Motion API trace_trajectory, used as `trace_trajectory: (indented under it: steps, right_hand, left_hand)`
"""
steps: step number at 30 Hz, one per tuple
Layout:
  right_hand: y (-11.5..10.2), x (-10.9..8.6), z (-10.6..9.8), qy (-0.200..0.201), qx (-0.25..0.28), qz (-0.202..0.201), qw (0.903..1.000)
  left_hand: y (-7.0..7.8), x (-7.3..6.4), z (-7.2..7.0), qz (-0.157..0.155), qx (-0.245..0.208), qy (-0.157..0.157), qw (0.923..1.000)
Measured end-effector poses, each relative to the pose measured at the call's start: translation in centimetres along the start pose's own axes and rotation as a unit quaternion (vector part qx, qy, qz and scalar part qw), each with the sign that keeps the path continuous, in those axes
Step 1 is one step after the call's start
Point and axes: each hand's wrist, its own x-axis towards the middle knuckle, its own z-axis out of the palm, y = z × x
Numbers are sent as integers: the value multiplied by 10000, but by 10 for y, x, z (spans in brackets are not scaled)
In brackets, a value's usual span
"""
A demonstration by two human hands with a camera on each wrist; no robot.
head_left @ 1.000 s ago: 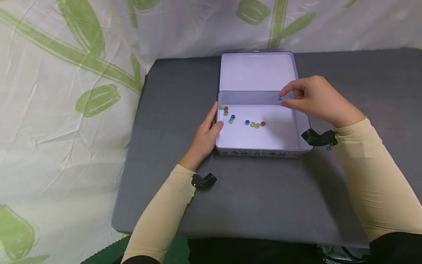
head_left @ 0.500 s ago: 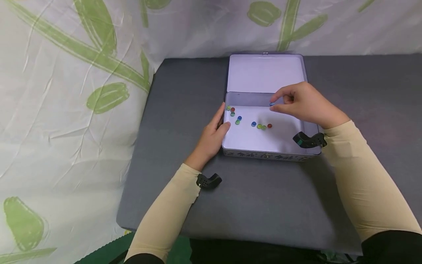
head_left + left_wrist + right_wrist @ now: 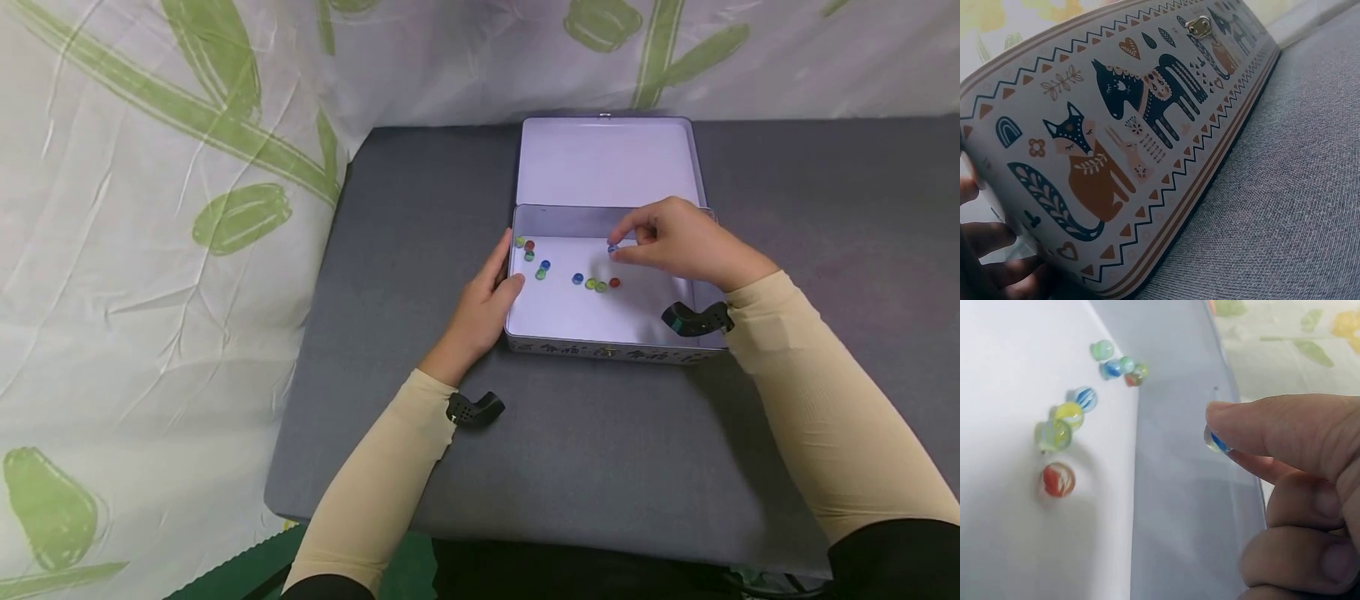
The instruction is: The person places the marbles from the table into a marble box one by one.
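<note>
My right hand (image 3: 678, 246) pinches a blue-streaked glass marble (image 3: 1215, 439) between thumb and index finger, held above the floor of an open tin box (image 3: 525, 321). My left hand (image 3: 477, 310) grips the box's left wall, its thumb at the rim and its fingers along the outside. Inside the box lie several loose marbles. A red marble (image 3: 1058, 480) ends a row with a yellow-green marble (image 3: 1055, 434), a yellow marble (image 3: 1070, 415) and a blue marble (image 3: 1085, 398). Another cluster sits by the left wall, including a green marble (image 3: 541, 273).
The box's lid (image 3: 607, 162) lies folded back behind it. Fox and horse pictures and a metal clasp (image 3: 1199, 26) mark its front. A grey cloth-covered table (image 3: 600, 458) carries the box, with a leaf-patterned white curtain (image 3: 465, 67) behind and to the left.
My right hand has moved left and lower with the marble, from the box's right side to over its middle. The left hand keeps its hold, and the head view has shifted slightly.
</note>
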Motion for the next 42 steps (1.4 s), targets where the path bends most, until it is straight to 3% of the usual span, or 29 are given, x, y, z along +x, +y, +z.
trace_trajectory:
  steps: [15,27,42]
  right_hand:
    - [16,8,13,-523,-89,-34,9986]
    - [22,10,17,-1016,-287,33,9944]
    - [21,9,20,-1179,-283,50,9926]
  left_hand:
    - [2,-1,0,104,102,3,9999]
    - [-6,3,2,115,32,14,9999]
    - [-5,1,1,163,14,-16,9999]
